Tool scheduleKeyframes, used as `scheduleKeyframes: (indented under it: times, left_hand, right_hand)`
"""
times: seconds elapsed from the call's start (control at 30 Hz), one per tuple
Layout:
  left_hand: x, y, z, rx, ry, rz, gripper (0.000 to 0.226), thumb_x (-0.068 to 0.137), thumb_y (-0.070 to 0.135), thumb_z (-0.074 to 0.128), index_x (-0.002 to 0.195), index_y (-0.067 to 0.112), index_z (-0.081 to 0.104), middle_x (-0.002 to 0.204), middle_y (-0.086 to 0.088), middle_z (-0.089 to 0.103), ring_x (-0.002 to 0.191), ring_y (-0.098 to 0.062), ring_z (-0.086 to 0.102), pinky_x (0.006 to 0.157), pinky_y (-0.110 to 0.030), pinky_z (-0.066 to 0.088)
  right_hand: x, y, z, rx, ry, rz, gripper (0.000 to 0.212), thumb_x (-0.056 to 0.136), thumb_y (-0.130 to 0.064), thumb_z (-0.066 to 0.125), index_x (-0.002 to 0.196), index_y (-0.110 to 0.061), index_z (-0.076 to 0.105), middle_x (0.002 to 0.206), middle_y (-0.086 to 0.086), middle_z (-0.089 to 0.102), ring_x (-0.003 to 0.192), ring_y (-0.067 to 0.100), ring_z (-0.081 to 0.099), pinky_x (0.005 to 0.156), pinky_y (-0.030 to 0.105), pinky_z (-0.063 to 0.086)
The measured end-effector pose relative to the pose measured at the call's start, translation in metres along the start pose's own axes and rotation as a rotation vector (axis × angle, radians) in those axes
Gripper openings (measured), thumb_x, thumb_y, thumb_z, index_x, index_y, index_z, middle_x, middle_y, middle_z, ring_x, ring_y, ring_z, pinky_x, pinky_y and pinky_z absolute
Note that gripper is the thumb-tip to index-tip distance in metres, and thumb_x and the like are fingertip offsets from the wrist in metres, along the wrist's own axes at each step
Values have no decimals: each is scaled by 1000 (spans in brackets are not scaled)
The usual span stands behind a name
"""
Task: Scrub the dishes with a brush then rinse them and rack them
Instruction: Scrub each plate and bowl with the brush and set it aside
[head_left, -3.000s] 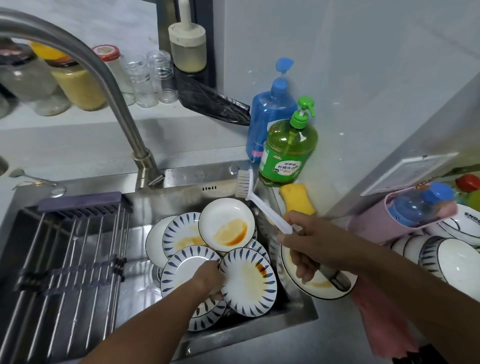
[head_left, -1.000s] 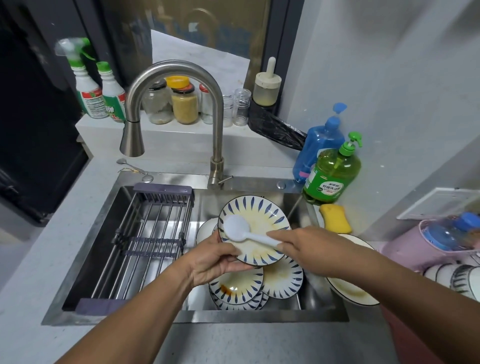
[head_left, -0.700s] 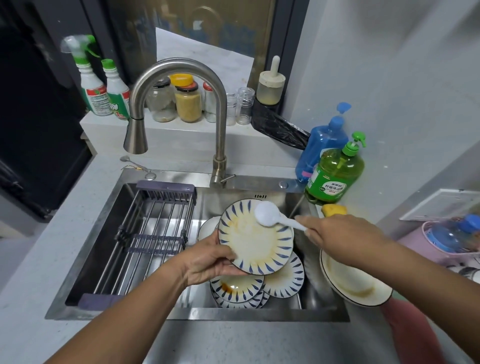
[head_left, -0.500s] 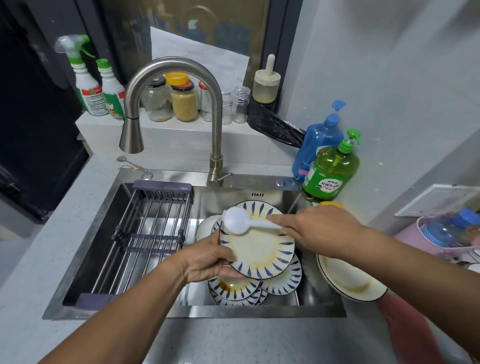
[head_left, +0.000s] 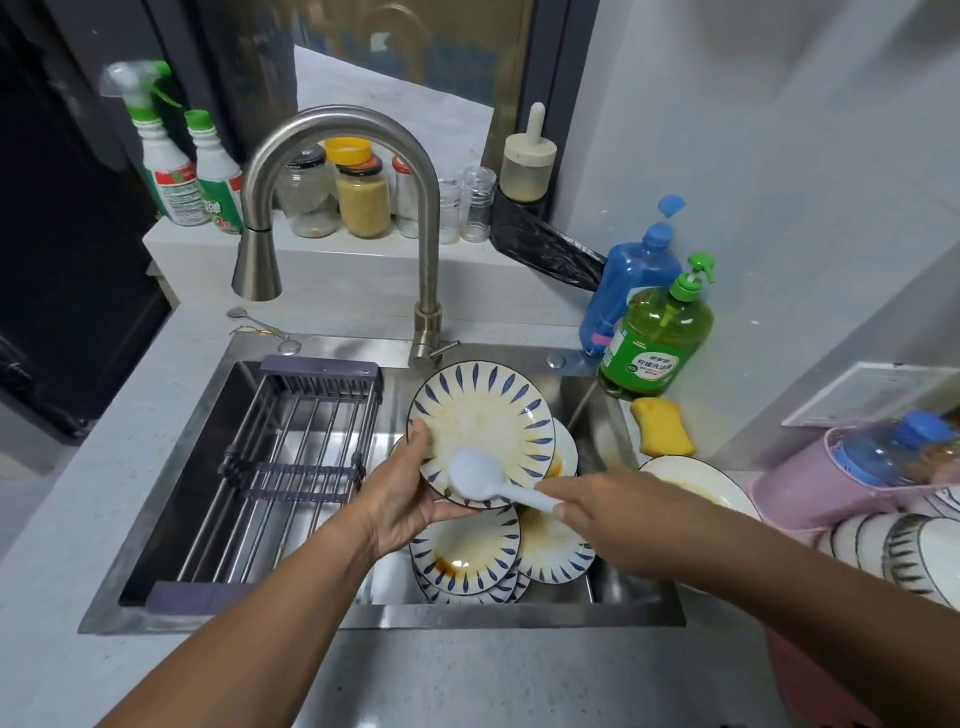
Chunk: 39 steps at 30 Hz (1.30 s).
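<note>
Over the sink (head_left: 218, 400), a dirty plate (head_left: 480, 421) tilted up above the stack of plates (head_left: 470, 556), gripped at its lower left rim by the left hand (head_left: 402, 499), thumb on the face, fingers curled behind. Ceramic by the look: stiff, fairly light, probably fragile and slick once wet, so best held at the rim with thumb over the lip and support behind, as here. Against its lower face, the head of the brush (head_left: 475, 475), handle pinched in the closed fingers of the right hand (head_left: 618, 512). Scrubbing under way; orange smears visible on the plate, nothing rinsed or racked yet. Around, from the left: spray bottles (head_left: 179, 166) on the ledge, an empty rack (head_left: 291, 462) across the sink's left half, a faucet (head_left: 337, 197) arching over with its spout above the rack and no water running, jars (head_left: 358, 192) behind it. Further right, a blue bottle (head_left: 636, 270), green soap (head_left: 657, 338), a yellow sponge (head_left: 662, 426), another soiled plate (head_left: 696, 483) on the counter edge, then bowls (head_left: 904, 556) at far right. Likely obstacles: the faucet neck close behind the raised plate, and the crowded stack below, easy to chip on if the grip slips.
</note>
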<state>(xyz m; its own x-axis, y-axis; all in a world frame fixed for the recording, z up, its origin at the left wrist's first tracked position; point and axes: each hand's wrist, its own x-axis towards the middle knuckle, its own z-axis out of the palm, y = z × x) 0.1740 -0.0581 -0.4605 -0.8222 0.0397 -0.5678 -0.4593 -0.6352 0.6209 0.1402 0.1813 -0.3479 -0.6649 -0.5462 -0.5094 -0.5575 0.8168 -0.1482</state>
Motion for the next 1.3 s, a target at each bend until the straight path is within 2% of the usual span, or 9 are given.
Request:
scheduleKeyframes:
  times: [0.23,0.33,0.43,0.53,0.73,0.83,0.97,1.17,1.3]
  left_hand:
    - [-6,-1,4,99,-61,-56,56,101,59,40,143,23,49,130,-16,69,113,-42,69,91,-71,53]
    - [-6,-3,13,96,-73,-84,61,99,63,38,140,19,52,123,-19,72,113,-43,70,87,-65,56]
    - [-3,-3,10,-1,-50,-87,79,89,72,44,142,13,50,134,-24,64,117,-48,66,83,-65,58]
    - [-3,0,6,-72,-29,-62,89,78,80,47,141,17,48,136,-21,55,104,-44,72,75,-69,58]
    - [-2,5,-4,123,41,-49,60,96,67,42,137,26,55,123,-13,71,102,-43,73,75,-67,59]
    - [-1,5,-5,183,25,-61,58,97,66,41,137,27,56,123,-13,72,102,-42,74,73,-66,59]
    - [1,2,7,206,-34,-113,67,94,70,40,137,20,55,131,-22,65,105,-47,71,70,-66,58]
    - [8,-1,7,215,-30,1,51,100,63,40,136,31,56,130,-9,70,112,-36,71,83,-72,55]
    - [17,7,11,265,110,160,41,101,59,46,129,32,59,136,-7,62,117,-38,66,75,-69,58]
  right_hand:
    - [21,17,-17,-142,216,157,32,108,-41,32,139,-41,41,104,4,66,82,29,57,67,39,48]
    - [38,4,-12,19,160,41,38,108,-42,35,145,-43,43,103,-2,65,83,21,60,74,40,54]
    - [37,1,-10,170,76,-19,41,108,-42,38,149,-44,43,97,-11,59,75,5,53,62,27,43]
    - [28,3,-9,205,-22,-88,37,107,-44,41,143,-50,48,90,-12,61,76,8,57,66,29,46]
    - [-1,35,-30,-54,-112,-70,35,106,-44,41,138,-55,48,94,-14,63,88,12,58,86,38,52]
    - [-6,44,-37,-180,-44,-29,38,106,-48,37,143,-60,40,116,-13,66,101,17,57,79,35,45]
    - [17,26,-32,-194,62,-60,43,107,-53,31,150,-60,29,84,-16,53,84,16,48,65,34,39]
    - [31,39,-27,-285,186,96,39,109,-45,29,147,-46,33,108,2,67,88,27,58,69,37,47]
    - [6,37,-17,-128,-31,123,33,109,-33,34,138,-35,50,113,1,67,94,25,61,81,39,52]
